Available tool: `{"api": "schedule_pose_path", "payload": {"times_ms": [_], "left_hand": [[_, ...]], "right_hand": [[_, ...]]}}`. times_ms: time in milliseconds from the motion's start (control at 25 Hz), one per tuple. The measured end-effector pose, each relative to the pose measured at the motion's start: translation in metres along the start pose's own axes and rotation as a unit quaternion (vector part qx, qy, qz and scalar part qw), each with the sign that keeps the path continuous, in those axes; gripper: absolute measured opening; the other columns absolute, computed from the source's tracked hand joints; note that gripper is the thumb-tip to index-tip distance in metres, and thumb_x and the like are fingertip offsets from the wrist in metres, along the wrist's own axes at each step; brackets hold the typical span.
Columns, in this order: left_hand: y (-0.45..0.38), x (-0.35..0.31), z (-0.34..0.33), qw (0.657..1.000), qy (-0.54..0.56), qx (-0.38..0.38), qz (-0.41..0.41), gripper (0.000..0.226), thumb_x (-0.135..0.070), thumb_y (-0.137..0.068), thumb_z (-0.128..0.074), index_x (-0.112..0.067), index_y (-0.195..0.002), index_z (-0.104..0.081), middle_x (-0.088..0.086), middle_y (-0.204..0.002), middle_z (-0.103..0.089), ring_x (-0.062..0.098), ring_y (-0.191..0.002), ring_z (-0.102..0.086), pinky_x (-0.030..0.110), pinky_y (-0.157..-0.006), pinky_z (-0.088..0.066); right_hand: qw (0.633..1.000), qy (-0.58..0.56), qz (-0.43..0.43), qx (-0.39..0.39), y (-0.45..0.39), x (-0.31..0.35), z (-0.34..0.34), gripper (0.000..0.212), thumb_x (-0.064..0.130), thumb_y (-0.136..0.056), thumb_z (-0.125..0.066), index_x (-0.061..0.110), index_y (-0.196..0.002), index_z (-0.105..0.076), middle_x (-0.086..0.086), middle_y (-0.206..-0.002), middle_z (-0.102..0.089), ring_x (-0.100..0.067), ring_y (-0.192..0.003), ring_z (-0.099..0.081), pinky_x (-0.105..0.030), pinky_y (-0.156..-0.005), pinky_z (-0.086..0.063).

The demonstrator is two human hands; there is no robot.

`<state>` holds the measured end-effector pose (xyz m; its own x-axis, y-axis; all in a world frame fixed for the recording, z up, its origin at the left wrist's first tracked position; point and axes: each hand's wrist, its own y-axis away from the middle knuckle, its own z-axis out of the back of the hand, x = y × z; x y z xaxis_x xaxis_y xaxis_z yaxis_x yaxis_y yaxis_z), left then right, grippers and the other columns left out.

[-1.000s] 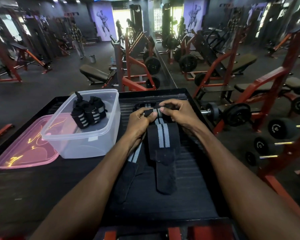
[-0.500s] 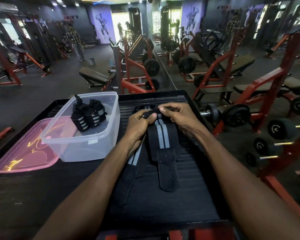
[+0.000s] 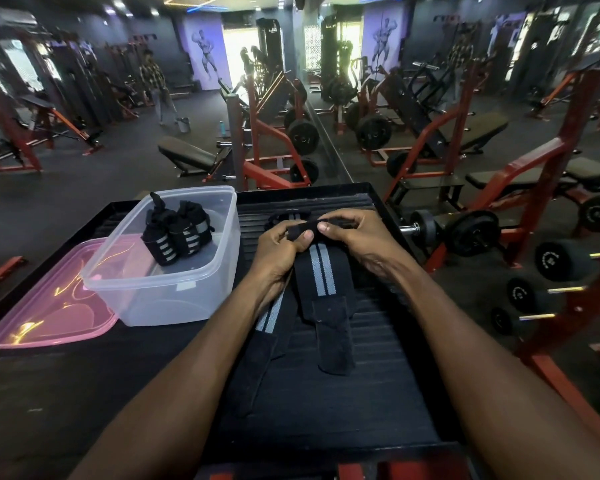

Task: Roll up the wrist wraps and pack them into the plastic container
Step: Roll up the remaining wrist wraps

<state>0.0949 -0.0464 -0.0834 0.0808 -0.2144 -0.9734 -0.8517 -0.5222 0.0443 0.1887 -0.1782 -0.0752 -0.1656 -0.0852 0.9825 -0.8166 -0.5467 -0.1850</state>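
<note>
Both hands were engaged on one wrist wrap (image 3: pixel 321 271) near the centre of the black tabletop (image 3: pixel 49 393). The left hand (image 3: pixel 281 251) had its fingers curled round the far end of the wrap, thumb pressed on top. The right hand (image 3: pixel 355 237) pinched the same end from the 3 o'clock side, thumb and fingers closed on the fabric. The two hands sat together, thumbs almost touching. The far end of the wrap appeared folded over between them; how far the roll had gone could not be told.

The remainder of the wrap lay flat toward 6 o'clock, black with two grey stripes, ending in a plain black tab. A second wrist wrap (image 3: pixel 264 344) lay unrolled just beside it at 7 o'clock, partly under the left forearm. A further striped piece (image 3: pixel 288 216) showed beyond the hands at 12 o'clock, mostly hidden.

The plastic container (image 3: pixel 174 299) stood at 9 o'clock from the hands, clear-walled and uncovered. Inside, against its far wall, sat rolled wrist wraps (image 3: pixel 177 232), upright and touching; the exact count was unclear. A pink lid (image 3: pixel 42 306) lay flat on the tabletop, touching the container's 8 o'clock corner.

Beyond the tabletop: red-framed benches and weight plates at 12 o'clock, a dumbbell rack (image 3: pixel 551 271) at 3 o'clock
</note>
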Motion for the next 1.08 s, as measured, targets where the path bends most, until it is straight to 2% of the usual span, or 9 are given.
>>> {"api": "schedule_pose_path", "payload": {"times_ms": [160,240,360,480,560,640,760,880,1080], "left_hand": [[0.0006,-0.0037,-0.0015,0.993,0.08,0.063,0.052,0.025,-0.01,-0.093,-0.066,0.003,-0.115,-0.067,0.024,-0.108,-0.073,0.035,-0.102,-0.072,0.045,-0.093,-0.057],[-0.0023,-0.0013,-0.0027,0.994,0.074,0.054,0.062,0.03,-0.017,-0.095,-0.065,0.006,-0.114,-0.068,0.025,-0.108,-0.073,0.035,-0.103,-0.072,0.046,-0.096,-0.056],[-0.0027,0.0021,-0.0029,0.998,0.046,0.02,0.044,0.019,-0.011,-0.093,-0.067,0.002,-0.107,-0.07,0.024,-0.103,-0.075,0.037,-0.101,-0.072,0.048,-0.094,-0.057],[-0.001,0.0023,-0.0028,0.999,0.028,0.017,0.031,0.01,-0.005,-0.092,-0.067,-0.003,-0.101,-0.071,0.019,-0.098,-0.076,0.032,-0.094,-0.074,0.041,-0.087,-0.06],[-0.0001,0.0015,-0.0042,0.997,0.054,0.036,0.043,0.016,-0.01,-0.093,-0.066,0.0,-0.106,-0.07,0.02,-0.1,-0.076,0.03,-0.094,-0.074,0.039,-0.085,-0.06],[-0.001,0.001,-0.0052,0.994,0.074,0.052,0.059,0.027,-0.018,-0.095,-0.065,0.003,-0.112,-0.07,0.021,-0.105,-0.075,0.031,-0.099,-0.074,0.04,-0.088,-0.059],[-0.0041,0.0025,-0.0031,0.997,0.054,0.037,0.049,0.02,-0.014,-0.094,-0.066,0.001,-0.107,-0.071,0.02,-0.103,-0.076,0.033,-0.1,-0.073,0.041,-0.09,-0.058],[-0.0032,0.0032,-0.0019,0.998,0.035,0.033,0.038,0.011,-0.006,-0.092,-0.067,-0.003,-0.102,-0.072,0.017,-0.098,-0.077,0.031,-0.097,-0.074,0.04,-0.087,-0.059],[-0.0029,-0.0004,-0.0034,0.993,0.083,0.057,0.066,0.026,-0.021,-0.096,-0.063,0.0,-0.11,-0.071,0.02,-0.107,-0.075,0.029,-0.099,-0.073,0.042,-0.091,-0.058]], "right_hand": [[0.999,0.017,0.032,-0.011,0.0006,0.001,0.0,0.024,-0.005,-0.077,-0.078,0.008,-0.097,-0.076,-0.01,-0.099,-0.076,-0.018,-0.092,-0.071,-0.033,-0.087,-0.059],[1.0,0.001,0.019,0.002,0.0008,0.0015,-0.0004,0.027,-0.007,-0.076,-0.077,0.007,-0.1,-0.076,-0.012,-0.103,-0.075,-0.02,-0.096,-0.071,-0.034,-0.088,-0.058],[0.999,-0.026,-0.038,0.028,0.002,0.0006,-0.002,0.019,0.002,-0.081,-0.078,0.011,-0.098,-0.076,-0.016,-0.107,-0.074,-0.022,-0.099,-0.07,-0.032,-0.087,-0.056],[1.0,-0.01,-0.023,0.015,0.0014,-0.0013,-0.0016,0.016,0.0,-0.081,-0.077,0.014,-0.091,-0.076,-0.011,-0.099,-0.076,-0.018,-0.094,-0.072,-0.033,-0.087,-0.057],[1.0,0.013,0.001,0.011,0.0015,0.0007,-0.0005,0.024,-0.006,-0.078,-0.077,0.015,-0.089,-0.076,-0.005,-0.095,-0.076,-0.011,-0.089,-0.072,-0.027,-0.081,-0.056],[1.0,0.015,0.003,0.02,0.0022,0.0023,-0.0005,0.027,-0.008,-0.077,-0.077,0.013,-0.094,-0.076,-0.008,-0.1,-0.076,-0.016,-0.096,-0.071,-0.028,-0.085,-0.058],[0.998,-0.017,-0.046,0.039,0.0026,0.0026,0.0,0.014,0.005,-0.083,-0.076,0.012,-0.095,-0.077,-0.011,-0.105,-0.076,-0.021,-0.102,-0.069,-0.028,-0.085,-0.055],[0.998,-0.014,-0.058,0.038,0.0015,0.0005,0.0012,0.004,0.017,-0.086,-0.076,0.014,-0.089,-0.078,-0.009,-0.101,-0.077,-0.022,-0.103,-0.071,-0.036,-0.092,-0.055],[1.0,-0.018,-0.011,0.014,0.0023,0.0035,0.0009,0.019,-0.004,-0.083,-0.073,0.008,-0.098,-0.076,-0.009,-0.101,-0.075,-0.014,-0.092,-0.072,-0.021,-0.076,-0.055]]}}
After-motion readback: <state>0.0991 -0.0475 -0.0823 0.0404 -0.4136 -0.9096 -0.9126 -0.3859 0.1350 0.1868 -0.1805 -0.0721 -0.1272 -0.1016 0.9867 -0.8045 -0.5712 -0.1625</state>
